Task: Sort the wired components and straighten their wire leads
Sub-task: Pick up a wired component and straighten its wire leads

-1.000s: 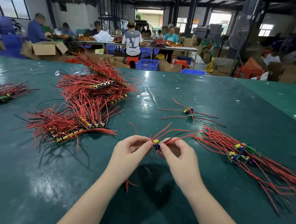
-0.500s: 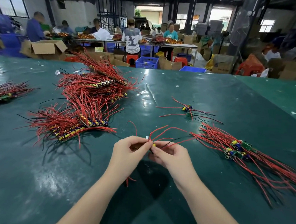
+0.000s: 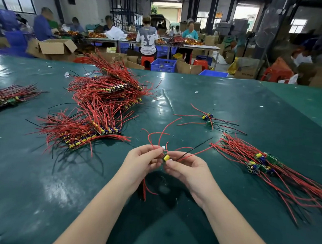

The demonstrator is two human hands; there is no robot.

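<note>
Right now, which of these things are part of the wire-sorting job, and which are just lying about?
Part of the job:
- wired component, pinched by left hand and right hand
- big red-wire pile
- right-side bundle
- two loose components
- far-left bundle

Lying about:
- paper scrap
- cardboard box
- blue crate

Green glossy table [image 3: 233,111]: big pile of red-wired boards [image 3: 104,106] left-center, smaller bundle [image 3: 9,96] far left, two loose components [image 3: 208,119], sorted bunch [image 3: 264,163] right.
</note>
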